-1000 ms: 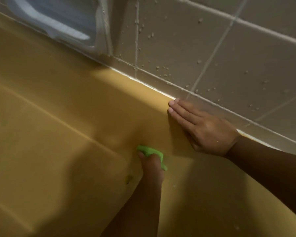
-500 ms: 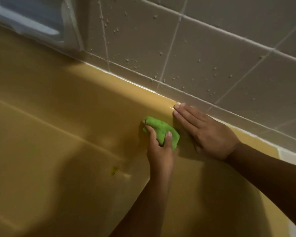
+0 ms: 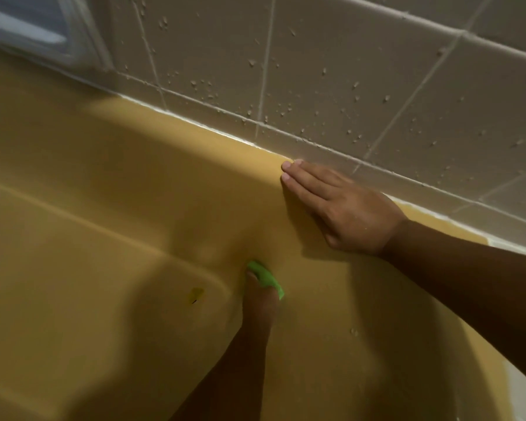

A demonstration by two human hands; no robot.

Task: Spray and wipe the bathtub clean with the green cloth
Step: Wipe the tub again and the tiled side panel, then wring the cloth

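So we're mid-wipe, as far as we can judge. Our left hand (image 3: 260, 296) is curled round the green cloth (image 3: 266, 279), which is bunched up small, and presses it against the inner side wall of the bathtub (image 3: 119, 183), low down near where the wall curves into the floor. Our right hand (image 3: 343, 208) lies flat higher up on that same wall, just under the rim. Its fingers are straight and together and it's holding nothing, so it looks like it's just bracing us.

No spray bottle in view, so we'd guess the spraying is done for this stretch, but we can't confirm that. The tiled wall (image 3: 346, 71) above is dotted with droplets.

What's left: there's a small dark speck (image 3: 196, 296) on the tub floor to the left of the cloth, not wiped off yet. Whether the floor and the shadowed far end have been gone over, we honestly can't tell from the sheen. We'd call it somewhere in the middle, with plenty of tub to go
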